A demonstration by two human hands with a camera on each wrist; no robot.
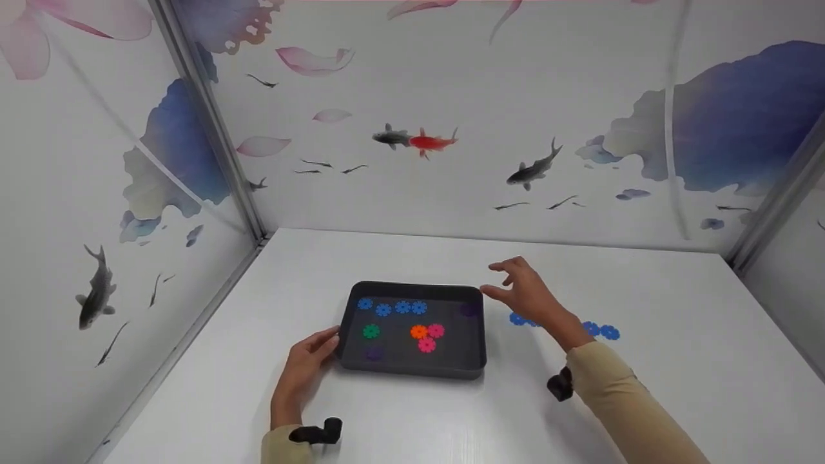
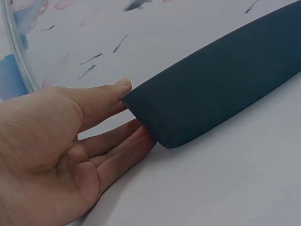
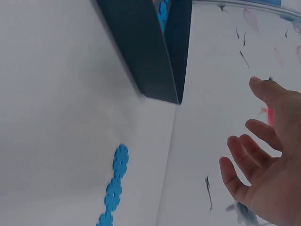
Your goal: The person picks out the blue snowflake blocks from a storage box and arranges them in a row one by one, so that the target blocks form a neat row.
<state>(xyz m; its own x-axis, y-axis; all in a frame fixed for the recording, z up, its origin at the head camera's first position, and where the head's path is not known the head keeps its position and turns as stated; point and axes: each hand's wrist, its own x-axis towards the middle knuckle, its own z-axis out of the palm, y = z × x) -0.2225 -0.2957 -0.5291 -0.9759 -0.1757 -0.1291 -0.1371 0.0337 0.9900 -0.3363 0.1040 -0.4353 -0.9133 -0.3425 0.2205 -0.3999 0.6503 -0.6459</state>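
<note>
A dark rectangular tray (image 1: 412, 372) lies on the white table. My left hand (image 1: 305, 364) touches its left end; in the left wrist view the thumb is at the rim corner and the other fingers rest against the side, their tips partly hidden. My right hand (image 1: 532, 296) is raised just beyond the tray's right side, fingers spread and loosely bent, holding nothing. Inside the tray are several blue flower-shaped discs (image 1: 402, 307), a green one (image 1: 371, 331), an orange one (image 1: 419, 332), two pink ones (image 1: 427, 345) and dark purple ones (image 1: 374, 353).
A row of blue flower-shaped discs (image 1: 609, 332) lies on the table right of the tray, partly hidden under my right forearm. White panels (image 1: 412, 193) painted with fish and petals enclose the table's back and sides. A black camera mount (image 1: 559, 385) sits at the right wrist.
</note>
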